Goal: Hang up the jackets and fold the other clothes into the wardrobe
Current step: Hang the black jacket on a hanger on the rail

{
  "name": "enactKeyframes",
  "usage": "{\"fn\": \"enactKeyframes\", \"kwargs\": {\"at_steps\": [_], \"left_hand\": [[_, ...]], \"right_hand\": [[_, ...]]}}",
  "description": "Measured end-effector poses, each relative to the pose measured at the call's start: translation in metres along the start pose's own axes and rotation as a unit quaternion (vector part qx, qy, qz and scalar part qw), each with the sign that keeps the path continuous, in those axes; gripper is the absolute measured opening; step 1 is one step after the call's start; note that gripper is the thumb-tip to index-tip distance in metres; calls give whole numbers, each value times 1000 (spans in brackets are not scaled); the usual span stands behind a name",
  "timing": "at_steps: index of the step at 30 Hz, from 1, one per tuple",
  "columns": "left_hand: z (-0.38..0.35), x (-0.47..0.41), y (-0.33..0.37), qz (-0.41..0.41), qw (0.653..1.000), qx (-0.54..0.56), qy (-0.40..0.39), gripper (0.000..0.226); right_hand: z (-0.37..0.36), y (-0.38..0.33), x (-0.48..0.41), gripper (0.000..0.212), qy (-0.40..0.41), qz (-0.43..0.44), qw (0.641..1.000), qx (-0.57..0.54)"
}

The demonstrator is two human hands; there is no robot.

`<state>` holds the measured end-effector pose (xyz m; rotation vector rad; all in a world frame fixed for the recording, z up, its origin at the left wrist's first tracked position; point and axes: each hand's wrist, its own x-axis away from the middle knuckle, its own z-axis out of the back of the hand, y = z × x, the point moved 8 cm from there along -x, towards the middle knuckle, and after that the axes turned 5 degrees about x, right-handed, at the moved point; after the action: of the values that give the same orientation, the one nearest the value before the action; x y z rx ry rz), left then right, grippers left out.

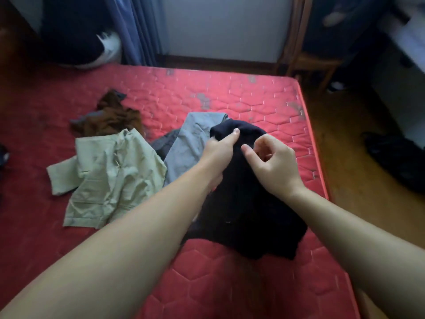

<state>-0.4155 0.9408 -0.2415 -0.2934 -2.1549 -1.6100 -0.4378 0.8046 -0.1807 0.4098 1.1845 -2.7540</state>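
Red mattress (230, 284) holds 1 dark garment (248, 215) right of centre, its long axis running from you toward the far edge. Your left hand (218, 157) grips its far end. Your right hand (276, 164) hovers beside it, fingers curled; whether it holds cloth is unclear.

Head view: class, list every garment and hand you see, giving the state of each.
navy garment, bunched, partly lifted off the mattress
left hand, grips navy garment
right hand, fingers curled over it; grip unclear
pale green shirt, lying rumpled, unfolded
grey garment, lying unfolded, partly under navy garment
brown garment, crumpled heap
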Motion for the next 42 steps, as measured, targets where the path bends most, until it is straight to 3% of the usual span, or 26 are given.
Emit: {"fn": "enactKeyframes", "kwargs": {"at_steps": [2, 7, 8, 10, 12, 15, 19, 22, 25, 28, 30, 31, 32, 34, 35, 36, 40, 42], "left_hand": [[0, 14, 35, 25, 998, 52, -12, 54], [-13, 73, 119, 39, 981, 139, -128, 55], [-13, 87, 134, 28, 978, 147, -144, 57], [-15, 113, 160, 1, 975, 154, -161, 56], [-13, 141, 180, -34, 976, 130, -170, 52], [-5, 181, 190, -72, 982, 46, -169, 55], [35, 237, 191, -178, 980, -24, -90, 29], [87, 282, 177, -263, 962, -64, 36, 18], [150, 344, 161, -348, 880, -200, 252, 25], [201, 429, 141, -418, 722, -297, 465, 27], [241, 478, 122, -386, 645, -319, 577, 46], [265, 493, 112, -337, 653, -320, 598, 60], [289, 501, 101, -283, 698, -312, 579, 69], [322, 514, 76, -197, 821, -238, 480, 50], [334, 528, 65, -179, 855, -191, 448, 33], [346, 548, 59, -179, 860, -161, 451, 23], [390, 650, 47, -200, 824, -104, 519, 13], [398, 695, 45, -199, 843, -44, 497, 11]], "right_hand": [[8, -37, -7, 31, -42, 20, 999, 26], [22, -116, -24, 104, -267, -55, 961, -53], [28, -132, -27, 103, -298, -53, 951, -62], [45, -169, -27, 70, -324, -21, 943, -73], [67, -196, -32, 34, -250, 27, 968, -24], [93, -220, -33, 5, -123, 67, 989, 43], [99, -257, -10, 16, -121, 145, 982, 4], [86, -299, 23, 17, -147, 217, 965, -30], [66, -347, 69, 13, -183, 280, 940, -68], [48, -395, 111, 15, -229, 319, 913, -113], [40, -427, 134, 13, -277, 324, 891, -153], [35, -442, 147, 11, -306, 323, 880, -169], [29, -457, 161, 7, -333, 322, 867, -181], [16, -487, 194, 12, -383, 333, 840, -194], [10, -501, 213, 16, -409, 343, 822, -198], [3, -515, 233, 15, -436, 351, 804, -201], [-25, -564, 303, 17, -505, 372, 758, -179], [-35, -587, 337, 10, -523, 386, 743, -159]]}}
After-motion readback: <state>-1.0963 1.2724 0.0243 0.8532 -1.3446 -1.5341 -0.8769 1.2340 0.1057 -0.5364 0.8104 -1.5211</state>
